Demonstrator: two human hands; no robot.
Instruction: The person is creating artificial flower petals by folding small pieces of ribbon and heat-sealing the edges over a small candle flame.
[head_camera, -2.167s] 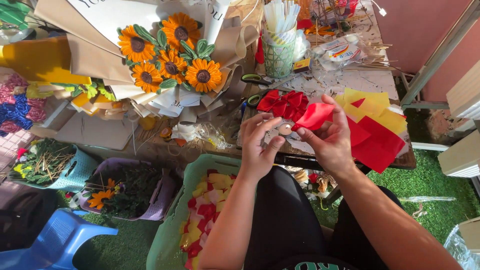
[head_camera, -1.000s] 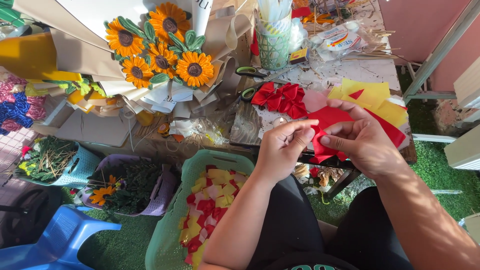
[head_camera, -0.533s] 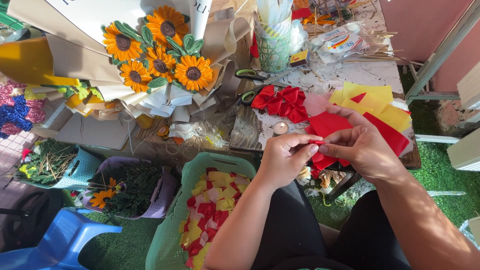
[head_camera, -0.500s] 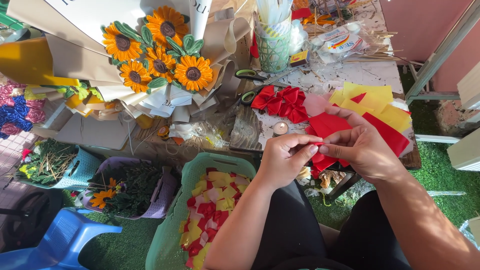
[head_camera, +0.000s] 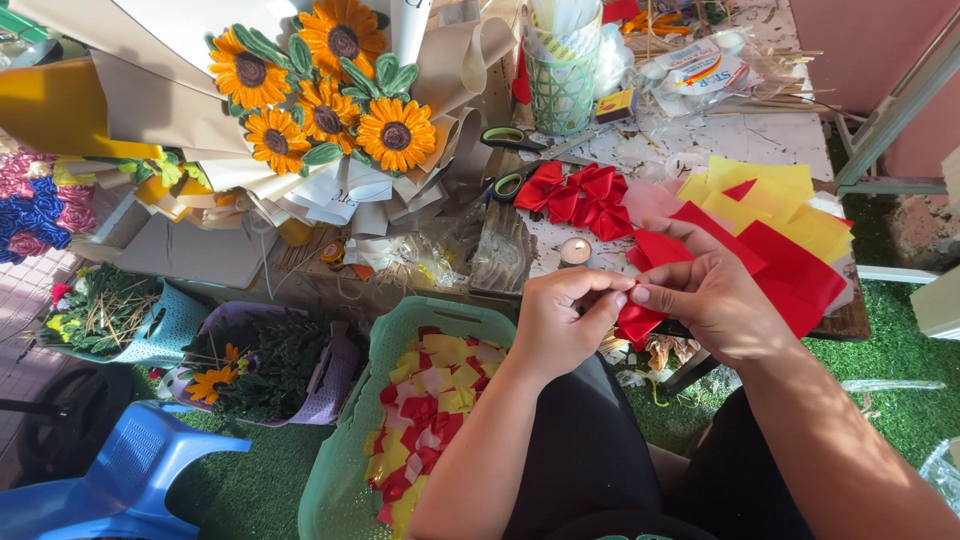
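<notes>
Green artificial turf (head_camera: 900, 410) covers the ground beneath a cluttered craft table (head_camera: 760, 140), seen from above by the person seated at it. At far left a blue plastic chair (head_camera: 110, 480) stands on the turf, and above it a teal basket (head_camera: 150, 325) holds green stems. Just beside that, a purple basket (head_camera: 320, 385) holds dark foliage with a small orange flower. Higher up, a bouquet of handmade sunflowers (head_camera: 320, 85) wrapped in tan paper leans over the table's left end.

Below the table edge, a green plastic basket (head_camera: 400, 340) sits by the person's left knee, filled with folded red, yellow and pink pieces. Directly above it, the left hand (head_camera: 560, 325) and the right hand (head_camera: 710, 300) meet just in front of the table edge. Both pinch the same small red ribbon piece (head_camera: 635, 320): the left fingers are curled tight on its left side, and the right thumb and forefinger press on its top, the other right fingers bent loosely behind. The piece hangs between the two hands, above the lap.

On the table behind the hands lie a small tealight candle (head_camera: 575, 250), green-handled scissors (head_camera: 512, 138) and a cluster of finished red ribbon petals (head_camera: 575, 192). A green mesh cup (head_camera: 562, 90) stands further back. To the right, cut squares of red fabric (head_camera: 790, 265) and yellow fabric (head_camera: 770, 190) are stacked, overlapping, near the right hand.
</notes>
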